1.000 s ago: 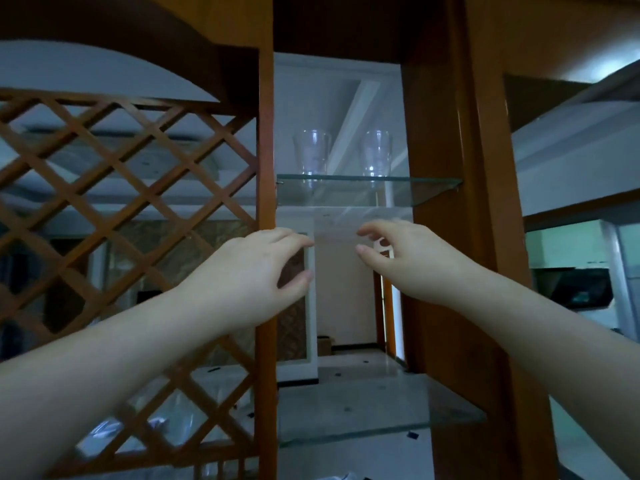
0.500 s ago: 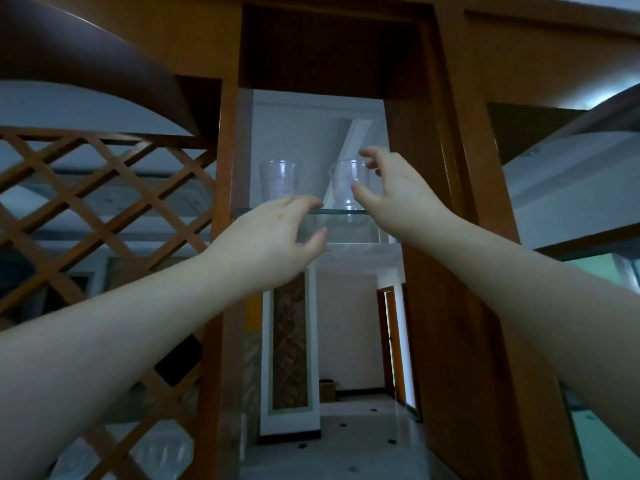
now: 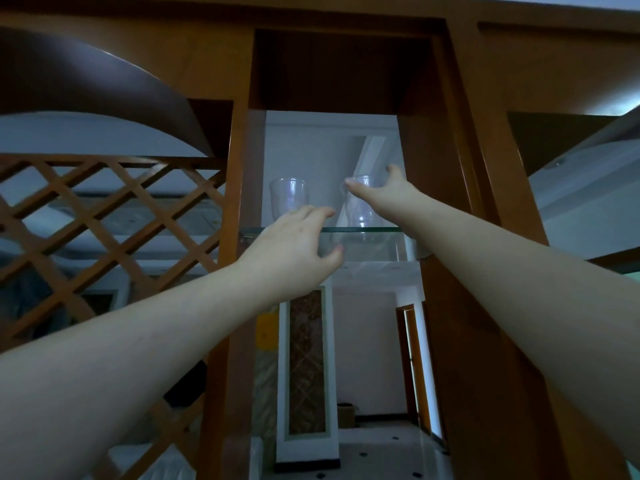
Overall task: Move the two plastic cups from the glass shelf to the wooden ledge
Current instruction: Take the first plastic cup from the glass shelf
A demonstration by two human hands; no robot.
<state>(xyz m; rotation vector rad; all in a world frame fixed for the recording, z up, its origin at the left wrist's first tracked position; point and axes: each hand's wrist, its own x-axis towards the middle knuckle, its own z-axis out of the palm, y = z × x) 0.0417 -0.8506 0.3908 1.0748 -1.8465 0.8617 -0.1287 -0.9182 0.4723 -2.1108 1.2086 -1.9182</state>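
Two clear plastic cups stand upright on the glass shelf (image 3: pixel 374 230) high in a wooden cabinet. My right hand (image 3: pixel 391 190) reaches up at the right cup (image 3: pixel 360 207). Its thumb lies across the front of that cup near the rim, and a straight finger rises to the right of it; the cup's base is still on the glass. My left hand (image 3: pixel 294 247) hovers in front of the shelf edge, just below the left cup (image 3: pixel 287 195), with its fingers spread and lightly curved, holding nothing. Its fingertips cover the bottom of that cup.
Wooden uprights (image 3: pixel 235 237) frame the narrow shelf opening on both sides, with a dark wooden top close above the cups. A diagonal wooden lattice (image 3: pixel 114 216) fills the left. Through the opening I see a room with a tiled floor far below.
Both hands have risen toward the shelf. The right hand moved from beside the right cup to around its upper part; the left hand came up to just under the left cup.
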